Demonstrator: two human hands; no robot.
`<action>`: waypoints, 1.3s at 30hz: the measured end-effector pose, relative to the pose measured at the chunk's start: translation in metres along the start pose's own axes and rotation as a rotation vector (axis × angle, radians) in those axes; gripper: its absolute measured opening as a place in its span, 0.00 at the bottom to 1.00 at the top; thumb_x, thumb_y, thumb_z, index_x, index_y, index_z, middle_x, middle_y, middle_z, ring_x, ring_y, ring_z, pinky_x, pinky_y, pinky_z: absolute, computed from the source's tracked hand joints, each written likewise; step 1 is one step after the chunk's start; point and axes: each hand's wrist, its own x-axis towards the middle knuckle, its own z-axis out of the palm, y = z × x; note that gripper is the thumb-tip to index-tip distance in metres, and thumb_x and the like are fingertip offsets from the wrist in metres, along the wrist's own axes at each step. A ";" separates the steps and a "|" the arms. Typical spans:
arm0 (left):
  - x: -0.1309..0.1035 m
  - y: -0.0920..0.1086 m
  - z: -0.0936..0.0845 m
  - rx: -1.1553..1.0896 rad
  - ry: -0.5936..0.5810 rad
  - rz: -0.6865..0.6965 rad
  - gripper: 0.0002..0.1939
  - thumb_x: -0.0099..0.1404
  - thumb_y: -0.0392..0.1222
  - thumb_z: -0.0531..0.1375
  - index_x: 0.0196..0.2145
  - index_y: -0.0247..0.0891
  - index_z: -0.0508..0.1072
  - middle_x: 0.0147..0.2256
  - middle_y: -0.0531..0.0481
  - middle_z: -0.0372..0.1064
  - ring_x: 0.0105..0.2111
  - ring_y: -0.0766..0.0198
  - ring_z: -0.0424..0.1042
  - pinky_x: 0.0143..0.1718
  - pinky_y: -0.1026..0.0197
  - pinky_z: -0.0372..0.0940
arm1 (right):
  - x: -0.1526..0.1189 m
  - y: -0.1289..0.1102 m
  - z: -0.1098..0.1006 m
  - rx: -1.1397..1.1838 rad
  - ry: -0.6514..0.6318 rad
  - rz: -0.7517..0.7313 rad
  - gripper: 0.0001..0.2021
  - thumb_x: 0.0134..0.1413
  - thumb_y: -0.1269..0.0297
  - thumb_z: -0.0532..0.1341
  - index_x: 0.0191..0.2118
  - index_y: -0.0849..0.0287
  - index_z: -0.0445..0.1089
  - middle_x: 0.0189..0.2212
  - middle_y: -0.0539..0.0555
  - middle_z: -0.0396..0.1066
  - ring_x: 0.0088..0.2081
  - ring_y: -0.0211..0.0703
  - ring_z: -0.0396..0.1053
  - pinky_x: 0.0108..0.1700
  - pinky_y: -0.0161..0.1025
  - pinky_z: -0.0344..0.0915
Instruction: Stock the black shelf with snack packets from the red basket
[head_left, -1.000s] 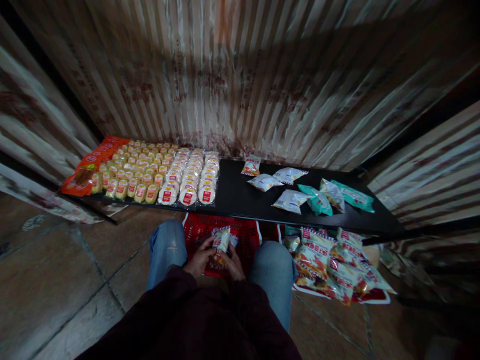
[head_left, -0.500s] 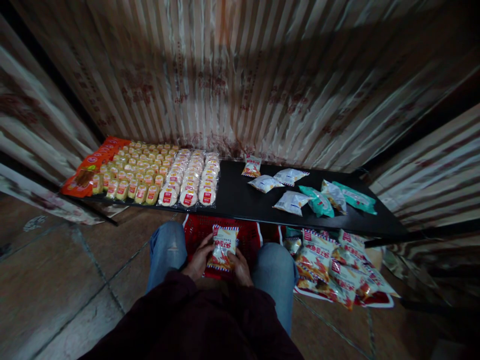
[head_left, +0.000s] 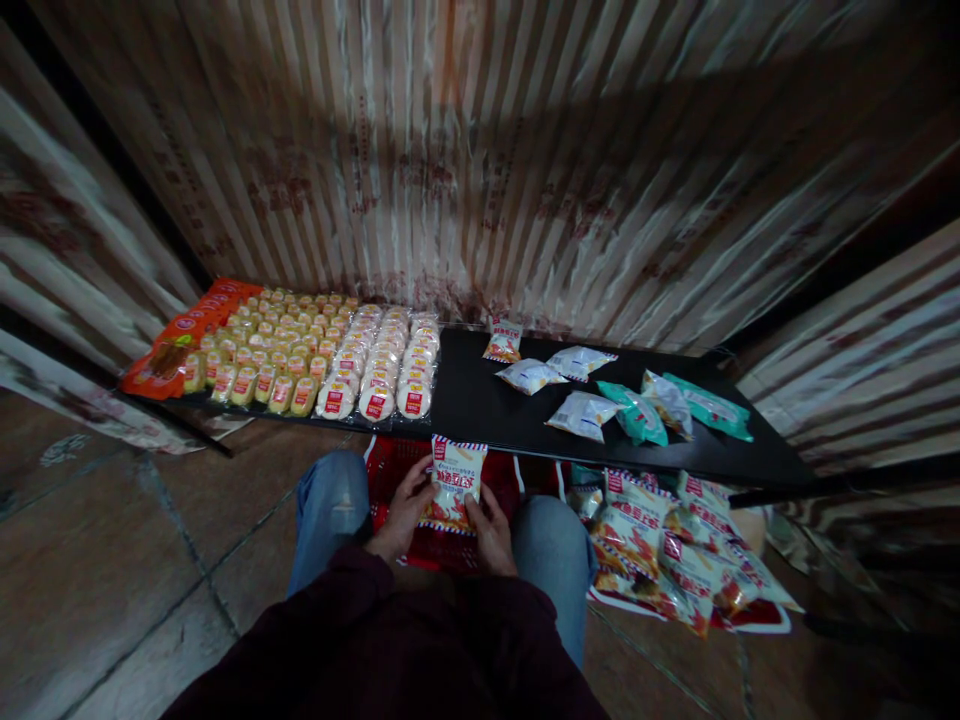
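Between my knees I hold a snack bag [head_left: 454, 480], white with red lettering and a striped blue, red and white edge. My left hand [head_left: 407, 510] grips its left side, and my right hand [head_left: 491, 527] grips the right side, both with thumbs on the front. Beneath it shows a red basket [head_left: 384, 462]. Just beyond, a black shelf [head_left: 472, 405] carries a similar snack bag [head_left: 503, 340] standing at its back edge. White packets [head_left: 584, 415] and green packets [head_left: 706, 407] lie on the shelf's right part.
Rows of small yellow wrapped cakes [head_left: 281, 390] and round white wrapped cakes [head_left: 376, 402] fill the shelf's left part, beside an orange bag [head_left: 176, 345]. At my right, a second basket [head_left: 772, 622] is heaped with snack bags [head_left: 630, 515]. Striped curtains [head_left: 420, 150] surround the shelf.
The snack bag in my hands has moved slightly forward and to the right, closer to the shelf's front edge. Both hands have shifted with it. The shelf's goods stay in place.
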 end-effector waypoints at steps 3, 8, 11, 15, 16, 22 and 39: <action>0.005 0.004 0.004 0.019 -0.001 0.050 0.28 0.50 0.45 0.67 0.50 0.41 0.69 0.45 0.42 0.70 0.45 0.53 0.70 0.44 0.56 0.65 | 0.005 -0.003 0.002 0.032 0.022 -0.038 0.32 0.40 0.52 0.70 0.53 0.55 0.67 0.45 0.55 0.75 0.46 0.52 0.72 0.48 0.46 0.69; 0.014 0.011 0.012 0.029 0.020 0.069 0.24 0.49 0.46 0.68 0.45 0.39 0.72 0.45 0.43 0.71 0.45 0.54 0.70 0.46 0.55 0.64 | 0.013 -0.008 0.003 0.045 0.036 -0.048 0.29 0.41 0.52 0.69 0.51 0.56 0.69 0.39 0.54 0.77 0.40 0.50 0.75 0.45 0.46 0.70; 0.021 0.020 0.018 0.020 0.011 0.075 0.23 0.50 0.47 0.68 0.43 0.39 0.73 0.44 0.44 0.72 0.43 0.56 0.71 0.45 0.57 0.64 | 0.018 -0.009 0.001 0.034 0.037 -0.056 0.28 0.41 0.52 0.69 0.50 0.56 0.70 0.38 0.53 0.78 0.39 0.49 0.75 0.43 0.46 0.71; 0.036 0.035 0.029 0.038 0.053 0.089 0.21 0.50 0.49 0.67 0.41 0.39 0.73 0.39 0.47 0.74 0.38 0.61 0.71 0.40 0.61 0.64 | 0.022 -0.016 0.000 0.003 0.019 -0.050 0.29 0.40 0.51 0.70 0.50 0.55 0.71 0.39 0.53 0.78 0.39 0.49 0.75 0.43 0.46 0.70; 0.040 0.039 0.032 0.050 0.076 0.101 0.20 0.50 0.50 0.67 0.39 0.39 0.73 0.36 0.48 0.74 0.36 0.62 0.71 0.38 0.62 0.64 | 0.022 -0.019 0.000 -0.007 0.020 -0.052 0.29 0.39 0.51 0.70 0.50 0.55 0.71 0.39 0.53 0.78 0.39 0.50 0.75 0.44 0.46 0.70; 0.064 0.048 0.044 0.103 0.168 0.149 0.18 0.46 0.54 0.67 0.23 0.36 0.70 0.21 0.55 0.66 0.22 0.69 0.63 0.25 0.66 0.58 | 0.025 -0.029 0.003 -0.042 -0.005 -0.075 0.31 0.39 0.50 0.70 0.51 0.55 0.71 0.38 0.54 0.78 0.36 0.51 0.75 0.42 0.47 0.71; 0.105 0.056 0.062 0.186 0.190 0.202 0.16 0.50 0.49 0.66 0.18 0.37 0.65 0.17 0.58 0.59 0.19 0.71 0.58 0.21 0.68 0.50 | 0.071 -0.092 0.016 0.006 0.016 -0.089 0.23 0.39 0.49 0.69 0.41 0.56 0.73 0.36 0.54 0.78 0.38 0.48 0.74 0.39 0.42 0.70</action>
